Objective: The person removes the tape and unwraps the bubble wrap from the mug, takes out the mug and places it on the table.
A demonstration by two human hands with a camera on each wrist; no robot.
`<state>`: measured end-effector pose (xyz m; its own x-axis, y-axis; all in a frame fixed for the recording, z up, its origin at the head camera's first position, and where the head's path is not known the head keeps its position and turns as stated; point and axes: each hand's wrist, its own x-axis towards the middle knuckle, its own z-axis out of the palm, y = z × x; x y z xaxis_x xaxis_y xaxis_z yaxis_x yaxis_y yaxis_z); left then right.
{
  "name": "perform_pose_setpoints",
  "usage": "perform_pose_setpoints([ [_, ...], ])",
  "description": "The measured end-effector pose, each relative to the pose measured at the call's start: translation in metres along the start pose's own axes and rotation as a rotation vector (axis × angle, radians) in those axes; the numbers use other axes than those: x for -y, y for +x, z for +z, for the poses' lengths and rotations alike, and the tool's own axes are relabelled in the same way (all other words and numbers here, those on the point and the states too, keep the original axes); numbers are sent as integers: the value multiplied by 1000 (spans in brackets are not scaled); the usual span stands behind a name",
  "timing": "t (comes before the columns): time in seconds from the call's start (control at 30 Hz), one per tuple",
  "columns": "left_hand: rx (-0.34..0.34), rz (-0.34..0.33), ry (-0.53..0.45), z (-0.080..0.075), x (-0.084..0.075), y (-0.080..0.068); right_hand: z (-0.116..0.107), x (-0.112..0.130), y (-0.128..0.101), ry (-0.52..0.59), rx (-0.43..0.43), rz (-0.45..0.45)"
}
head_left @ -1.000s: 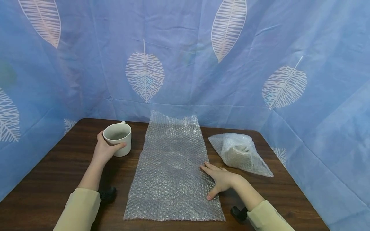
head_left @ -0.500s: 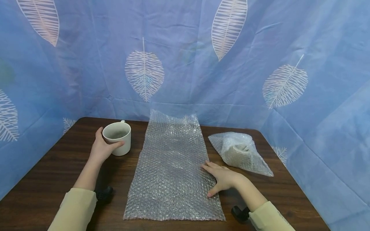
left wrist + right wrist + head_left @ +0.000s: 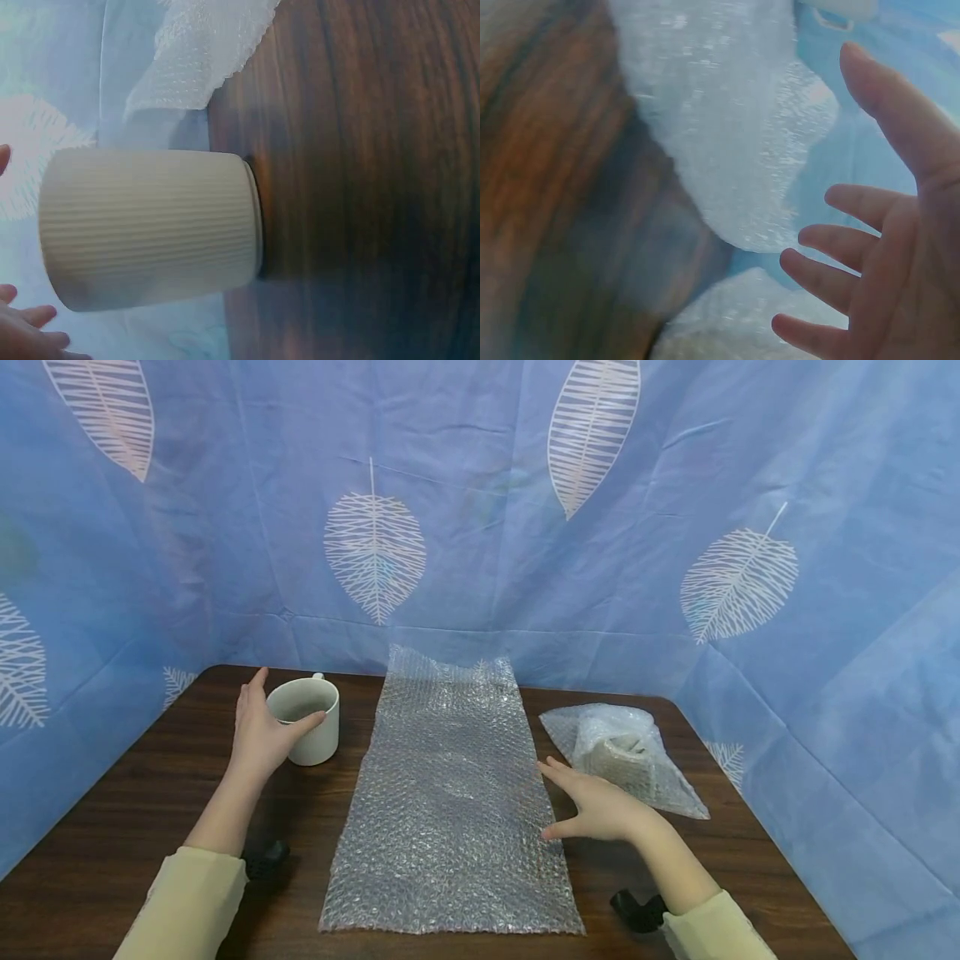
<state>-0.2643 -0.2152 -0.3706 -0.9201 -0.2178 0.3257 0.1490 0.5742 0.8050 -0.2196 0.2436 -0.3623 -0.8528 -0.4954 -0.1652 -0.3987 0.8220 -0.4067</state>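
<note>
Blue leaf-print curtain backs a dark wooden table (image 3: 135, 827). Left hand (image 3: 258, 735), fingers spread, thumb touching white mug (image 3: 307, 731) at frame left-centre. Right hand (image 3: 600, 806), fingers spread, hovers at right edge of bubble wrap sheet (image 3: 450, 802), centre frame.

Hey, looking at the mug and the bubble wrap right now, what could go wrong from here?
The left hand has opened beside the mug, so a careless regrasp could tip it. The right hand has lifted off the bubble wrap sheet, so the unpinned sheet may slide or bunch on the table.
</note>
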Motion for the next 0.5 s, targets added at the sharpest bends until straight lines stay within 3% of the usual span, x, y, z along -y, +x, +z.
perform_pose_setpoints([
  [0.2,-33,143,-10,8,-19,-3,-10,2,-8,-10,-86,-2],
  [0.5,104,171,-108,33,-48,-12,-22,1,-20,39,-296,-9],
])
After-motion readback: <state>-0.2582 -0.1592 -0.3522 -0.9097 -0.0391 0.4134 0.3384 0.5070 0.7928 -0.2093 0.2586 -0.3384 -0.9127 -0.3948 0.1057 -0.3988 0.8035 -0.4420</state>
